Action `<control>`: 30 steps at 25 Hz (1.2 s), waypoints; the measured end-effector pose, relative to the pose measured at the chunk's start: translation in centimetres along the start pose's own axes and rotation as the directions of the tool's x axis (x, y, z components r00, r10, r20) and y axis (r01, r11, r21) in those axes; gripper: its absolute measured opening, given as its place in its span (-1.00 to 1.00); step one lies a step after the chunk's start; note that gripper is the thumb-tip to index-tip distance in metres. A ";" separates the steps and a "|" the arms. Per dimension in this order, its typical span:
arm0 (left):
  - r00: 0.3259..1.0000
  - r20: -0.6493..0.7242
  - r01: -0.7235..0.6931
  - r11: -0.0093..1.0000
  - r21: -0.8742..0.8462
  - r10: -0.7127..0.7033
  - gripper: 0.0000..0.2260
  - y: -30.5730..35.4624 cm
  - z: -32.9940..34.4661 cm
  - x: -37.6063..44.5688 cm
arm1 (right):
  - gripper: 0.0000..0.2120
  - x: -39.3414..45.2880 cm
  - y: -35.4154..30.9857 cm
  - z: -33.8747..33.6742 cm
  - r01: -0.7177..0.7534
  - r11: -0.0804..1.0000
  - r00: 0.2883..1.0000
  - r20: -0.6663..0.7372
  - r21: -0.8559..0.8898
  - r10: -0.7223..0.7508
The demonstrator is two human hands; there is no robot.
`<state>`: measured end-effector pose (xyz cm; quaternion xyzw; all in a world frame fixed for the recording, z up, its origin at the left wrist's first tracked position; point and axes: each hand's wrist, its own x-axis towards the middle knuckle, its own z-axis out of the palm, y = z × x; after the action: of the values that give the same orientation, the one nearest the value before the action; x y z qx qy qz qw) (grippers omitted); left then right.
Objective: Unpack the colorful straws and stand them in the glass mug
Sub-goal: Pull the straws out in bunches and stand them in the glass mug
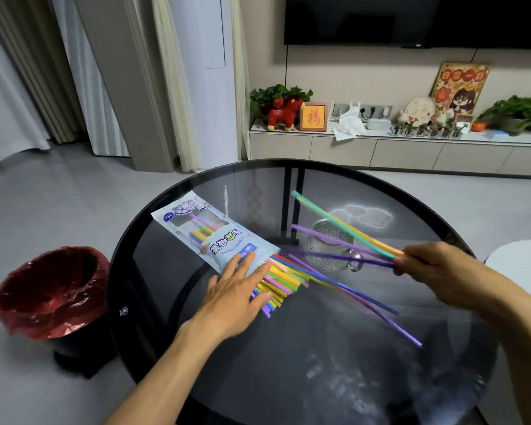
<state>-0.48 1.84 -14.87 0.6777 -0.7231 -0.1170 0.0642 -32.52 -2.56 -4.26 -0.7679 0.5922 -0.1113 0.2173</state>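
Head view: the right hand (436, 271) pinches a few thin green, yellow and purple plastic straws (344, 231), fanned in the air above the clear patterned glass mug (331, 250), which looks empty. The left hand (236, 289) lies flat, fingers spread, holding nothing, pressing the white printed plastic straw packet (209, 231), whose open end spills colourful straws (281, 279) onto the round dark glass bench (319, 363)

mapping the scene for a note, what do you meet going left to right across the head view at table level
red-lined trash bin → straw package → left hand → glass mug → right hand, pinching a few straws
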 end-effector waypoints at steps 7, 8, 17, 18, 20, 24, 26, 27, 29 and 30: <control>0.999 0.047 0.019 0.999 -0.049 -0.016 -0.46 0.0 0.0 0.4 | -0.71 -0.2 -0.2 1.5 0.007 0.908 0.989 -0.135 0.419 0.055; 1.000 0.014 0.026 0.996 -0.083 -0.025 -0.45 0.1 0.0 0.4 | -0.70 -0.3 -0.7 1.3 0.020 0.859 0.981 -0.175 0.512 0.081; 0.573 -0.699 -0.270 0.903 0.333 0.429 -0.55 6.0 -3.0 -1.5 | -0.65 -1.5 -5.6 2.2 0.080 0.769 0.902 0.282 0.635 -0.327; 0.590 -0.696 -0.315 0.910 0.270 0.410 -0.60 6.2 -3.6 -1.8 | -0.54 -1.8 -5.6 1.8 0.110 0.684 0.886 0.240 0.721 -0.395; 0.704 -0.650 -0.436 0.896 -0.078 0.286 -0.69 6.8 -5.0 -2.4 | -0.24 -2.0 -5.9 0.9 0.085 0.357 0.881 0.097 0.930 -0.462; 0.881 -0.388 -0.472 0.467 -0.748 0.269 -0.83 9.2 -5.6 -3.2 | -0.26 -1.6 -7.2 2.3 0.267 0.202 0.873 -0.147 0.942 -0.465; 0.903 -0.284 -0.415 0.476 -0.776 0.323 -0.84 9.1 -3.6 -2.6 | -0.56 -1.5 -8.0 4.4 0.354 0.394 0.854 -0.120 0.848 -0.507; 0.924 -0.219 -0.356 0.501 -0.789 0.313 -0.85 8.8 -2.5 -2.2 | -0.69 -1.3 -8.1 5.4 0.372 0.523 0.865 -0.082 0.767 -0.496; 0.962 -0.135 -0.241 0.512 -0.825 0.237 -0.84 8.2 -1.3 -1.7 | -0.83 -0.7 -8.3 6.8 0.425 0.692 0.874 -0.065 0.584 -0.482; 0.970 -0.121 -0.214 0.505 -0.836 0.210 -0.81 8.0 -1.0 -1.5 | -0.81 -0.4 -8.3 7.2 0.454 0.721 0.869 -0.080 0.524 -0.489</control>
<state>-7.84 3.70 -11.80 0.4689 -0.6537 -0.4408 0.3983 -22.43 1.02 -6.70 -0.8065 0.3166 -0.2959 0.4022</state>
